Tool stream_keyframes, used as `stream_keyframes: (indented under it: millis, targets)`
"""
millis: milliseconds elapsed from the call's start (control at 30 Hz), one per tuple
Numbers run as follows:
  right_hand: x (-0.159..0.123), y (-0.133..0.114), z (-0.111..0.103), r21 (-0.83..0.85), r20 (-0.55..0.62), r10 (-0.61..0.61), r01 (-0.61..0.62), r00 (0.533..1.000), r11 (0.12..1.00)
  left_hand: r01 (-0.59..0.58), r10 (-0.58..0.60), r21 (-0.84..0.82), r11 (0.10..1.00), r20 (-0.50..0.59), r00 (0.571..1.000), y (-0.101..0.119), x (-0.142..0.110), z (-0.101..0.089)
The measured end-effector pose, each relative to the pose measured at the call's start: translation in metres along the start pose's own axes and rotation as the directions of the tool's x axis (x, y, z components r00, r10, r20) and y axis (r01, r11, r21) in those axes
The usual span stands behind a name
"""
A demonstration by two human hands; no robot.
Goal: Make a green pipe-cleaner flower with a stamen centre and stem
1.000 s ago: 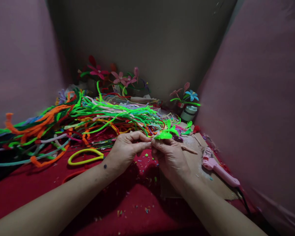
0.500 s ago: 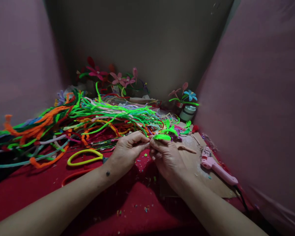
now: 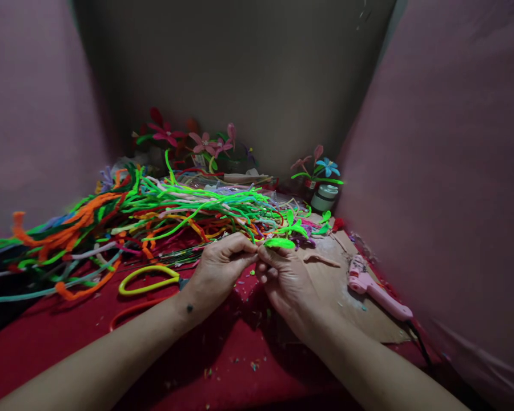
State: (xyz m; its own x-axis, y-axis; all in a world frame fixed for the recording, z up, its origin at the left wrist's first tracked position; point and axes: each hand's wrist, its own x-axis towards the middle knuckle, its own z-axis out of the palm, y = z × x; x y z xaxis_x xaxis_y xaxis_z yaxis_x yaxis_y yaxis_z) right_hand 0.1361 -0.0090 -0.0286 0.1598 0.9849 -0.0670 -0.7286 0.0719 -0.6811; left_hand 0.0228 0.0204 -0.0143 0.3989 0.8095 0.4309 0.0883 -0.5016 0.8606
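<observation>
Over the red cloth, both my hands meet with fingertips together. My right hand (image 3: pixel 285 277) pinches a bright green pipe-cleaner leaf (image 3: pixel 279 243), which lies along the top of the thumb and fingers. My left hand (image 3: pixel 223 265) is closed in a pinch right at the leaf's left end; what sits between those fingertips is too small to make out. Beside the left wrist lie scissors with a yellow and a red handle loop (image 3: pixel 149 279), partly hidden by the forearm. Just beyond my hands are more green pipe-cleaner leaves (image 3: pixel 297 227).
A big heap of coloured pipe cleaners (image 3: pixel 188 202) spreads across the back left. On the right, a pink glue gun (image 3: pixel 377 291) rests on a cardboard sheet (image 3: pixel 345 311). Pipe-cleaner flowers (image 3: pixel 203 142) and a pale jar (image 3: pixel 324 197) stand at the back. Scraps dot the red cloth (image 3: pixel 235 382).
The view has shifted slightly, so the background sits a little lower and further left. My hands keep nearly the same pinch on the green leaf.
</observation>
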Motion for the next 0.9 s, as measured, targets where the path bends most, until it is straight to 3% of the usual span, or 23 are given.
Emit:
stream_keyframes:
  millis: [100, 267, 367, 467, 567, 633, 733, 900]
  targets:
    - [0.002, -0.001, 0.000, 0.051, 0.007, 0.003, -0.004, 1.000, 0.999, -0.050, 0.051, 0.076, 0.996, -0.004, 0.999, 0.000, -0.001, 0.001]
    - [0.006, -0.003, -0.003, 0.165, 0.007, 0.060, -0.061, 0.998, 0.984, -0.256, 0.261, 0.330, 0.909, 0.028, 0.965, -0.003, -0.004, 0.005]
    - [0.006, -0.005, -0.003, 0.217, -0.042, 0.093, -0.082, 0.995, 0.973, -0.333, 0.335, 0.507, 0.795, 0.092, 0.938, -0.003, -0.006, 0.008]
    - [0.003, -0.007, -0.001, 0.237, -0.078, 0.137, -0.115, 0.987, 0.965, -0.359, 0.362, 0.692, 0.626, 0.150, 0.920, -0.003, -0.007, 0.010]
    - [0.000, -0.009, 0.001, 0.259, -0.071, 0.193, -0.169, 0.979, 0.951, -0.387, 0.419, 0.779, 0.494, 0.176, 0.891, -0.002, -0.006, 0.010]
    - [0.000, -0.008, 0.001, 0.277, -0.066, 0.210, -0.184, 0.975, 0.943, -0.394, 0.454, 0.794, 0.464, 0.169, 0.875, -0.001, -0.005, 0.011]
    - [0.001, -0.006, 0.001, 0.283, -0.024, 0.200, -0.185, 0.980, 0.941, -0.382, 0.453, 0.750, 0.540, 0.124, 0.883, 0.000, -0.005, 0.011]
    - [-0.001, -0.006, 0.002, 0.205, 0.047, 0.149, -0.155, 0.988, 0.966, -0.280, 0.300, 0.492, 0.825, 0.038, 0.953, 0.004, -0.004, 0.009]
